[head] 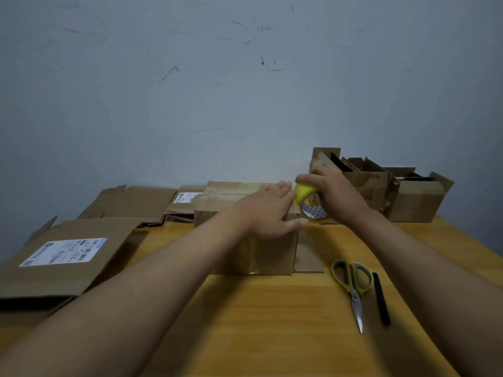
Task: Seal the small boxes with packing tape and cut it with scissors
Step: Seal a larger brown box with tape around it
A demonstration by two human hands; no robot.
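A closed cardboard box (217, 202) sits mid-table, with clear tape showing on its front face. My left hand (268, 210) lies flat on the box's top right part, fingers straight, thumb over the right edge. Just past that edge my right hand (336, 194) grips a roll of packing tape (313, 205) with a yellowish rim, held on edge against the box's right side. Scissors (353, 287) with yellow-grey handles lie shut on the table at the front right, tips pointing toward me.
A black stick (381, 297) lies beside the scissors. Flattened cartons, one with a white label (65, 251), cover the table's left side. Several open small boxes (413, 202) stand at the back right against the grey wall. Wooden table (272, 322) in front.
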